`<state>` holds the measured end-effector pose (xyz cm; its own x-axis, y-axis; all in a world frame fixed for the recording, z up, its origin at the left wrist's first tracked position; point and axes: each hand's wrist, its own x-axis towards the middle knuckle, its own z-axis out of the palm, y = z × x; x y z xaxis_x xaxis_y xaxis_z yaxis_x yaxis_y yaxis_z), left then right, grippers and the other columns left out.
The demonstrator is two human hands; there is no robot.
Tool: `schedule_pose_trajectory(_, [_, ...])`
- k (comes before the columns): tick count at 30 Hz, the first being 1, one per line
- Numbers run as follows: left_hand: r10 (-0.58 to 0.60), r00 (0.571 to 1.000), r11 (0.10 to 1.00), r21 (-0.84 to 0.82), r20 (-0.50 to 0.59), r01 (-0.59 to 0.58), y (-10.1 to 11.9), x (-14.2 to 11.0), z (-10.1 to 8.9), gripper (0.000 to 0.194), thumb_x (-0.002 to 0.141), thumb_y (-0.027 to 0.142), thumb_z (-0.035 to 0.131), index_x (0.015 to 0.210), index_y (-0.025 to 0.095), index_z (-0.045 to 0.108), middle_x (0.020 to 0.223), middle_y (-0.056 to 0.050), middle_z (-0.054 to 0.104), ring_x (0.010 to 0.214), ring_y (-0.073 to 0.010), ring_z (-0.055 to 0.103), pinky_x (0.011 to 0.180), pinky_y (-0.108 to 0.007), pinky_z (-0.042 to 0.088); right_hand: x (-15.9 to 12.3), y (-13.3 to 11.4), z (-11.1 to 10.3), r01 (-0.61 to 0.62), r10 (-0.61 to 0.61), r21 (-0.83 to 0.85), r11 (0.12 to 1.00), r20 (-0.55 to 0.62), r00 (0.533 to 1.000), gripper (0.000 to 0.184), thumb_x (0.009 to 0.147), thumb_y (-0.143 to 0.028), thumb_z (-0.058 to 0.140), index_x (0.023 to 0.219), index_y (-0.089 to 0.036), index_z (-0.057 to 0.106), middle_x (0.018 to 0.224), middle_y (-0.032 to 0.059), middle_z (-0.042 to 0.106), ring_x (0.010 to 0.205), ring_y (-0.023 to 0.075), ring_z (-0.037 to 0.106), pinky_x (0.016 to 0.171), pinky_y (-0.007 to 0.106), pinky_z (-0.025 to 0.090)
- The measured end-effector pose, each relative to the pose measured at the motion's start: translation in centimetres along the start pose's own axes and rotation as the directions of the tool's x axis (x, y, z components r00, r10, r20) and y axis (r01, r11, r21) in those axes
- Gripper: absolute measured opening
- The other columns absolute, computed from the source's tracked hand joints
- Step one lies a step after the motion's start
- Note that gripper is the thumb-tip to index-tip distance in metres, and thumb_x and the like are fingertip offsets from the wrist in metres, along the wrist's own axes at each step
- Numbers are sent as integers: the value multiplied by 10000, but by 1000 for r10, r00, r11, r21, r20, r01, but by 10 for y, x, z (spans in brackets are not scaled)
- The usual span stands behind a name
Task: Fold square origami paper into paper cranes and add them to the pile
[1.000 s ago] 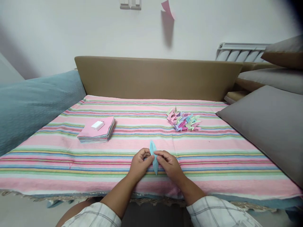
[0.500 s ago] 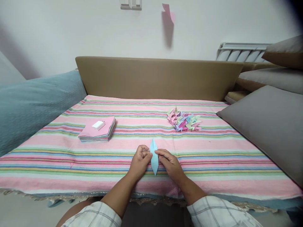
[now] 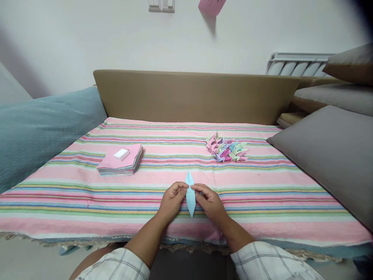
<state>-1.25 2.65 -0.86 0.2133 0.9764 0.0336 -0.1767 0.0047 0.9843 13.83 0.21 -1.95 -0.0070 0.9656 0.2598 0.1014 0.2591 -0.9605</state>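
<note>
A light blue folded origami paper (image 3: 190, 200), long and diamond-shaped with pointed ends, is held upright in line with my view between both hands. My left hand (image 3: 172, 198) pinches its left edge with thumb and forefinger. On the opposite edge, my right hand (image 3: 210, 200) grips it, fingertips near the middle of the paper. The fingertips of both hands almost meet over it. Beyond my right hand lies a pile of small folded paper cranes (image 3: 225, 148) in pink, purple, blue and green.
To the left, a stack of square coloured paper (image 3: 116, 161) carries a white charger plug (image 3: 121, 154). A striped cloth (image 3: 175, 136) covers the surface. Grey cushions (image 3: 329, 155) stand at the right, a blue padded armrest (image 3: 49, 124) at the left, a brown backrest (image 3: 192, 97) behind.
My left fingers have moved up and inward along the paper's edge, closer to my right fingertips. The pink note on the wall has flapped upward.
</note>
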Motion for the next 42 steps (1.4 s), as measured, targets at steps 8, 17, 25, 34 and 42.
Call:
schedule_pose_trajectory(8, [-9,998,1000,5,65,9,-1,-1,-3,149,744,269,575,858,176,597,734,11,596,670,-111,521,655,-220,390,1,1,-1,-14,14,34,999,-1,1000,239,766,-286,557,962,-231,683,1044,61,631,963,205,584,784,314,486])
schedule_pose_trajectory(17, [14,990,994,108,138,-29,-2,-2,-4,359,617,173,696,939,171,538,789,-10,604,722,-118,545,673,-229,423,1,6,-2,-18,18,67,998,1,1000,234,793,-305,553,972,-224,680,1076,65,617,993,200,579,857,323,466])
schedule_pose_trajectory(25, [22,989,993,108,148,-39,-5,-1,-7,390,610,249,738,932,162,537,808,-23,594,759,-132,547,698,-242,419,1,6,-2,3,-3,67,998,-2,1000,208,791,-301,559,941,-220,678,1029,58,629,956,195,590,806,303,481])
schedule_pose_trajectory(34, [19,993,993,112,116,-32,-3,-1,-6,305,648,301,719,866,161,557,700,16,569,671,-108,520,656,-231,391,1,2,-3,-2,2,-5,1000,-20,1000,222,767,-319,575,920,-204,687,1016,82,643,941,218,601,764,316,498])
schedule_pose_trajectory(42, [8,995,998,69,96,-15,-3,-1,-3,314,664,399,699,794,148,560,679,2,605,640,-111,529,644,-236,394,2,6,-6,1,-1,-8,1000,40,999,245,789,-364,585,926,-185,683,998,90,662,943,225,599,815,336,474])
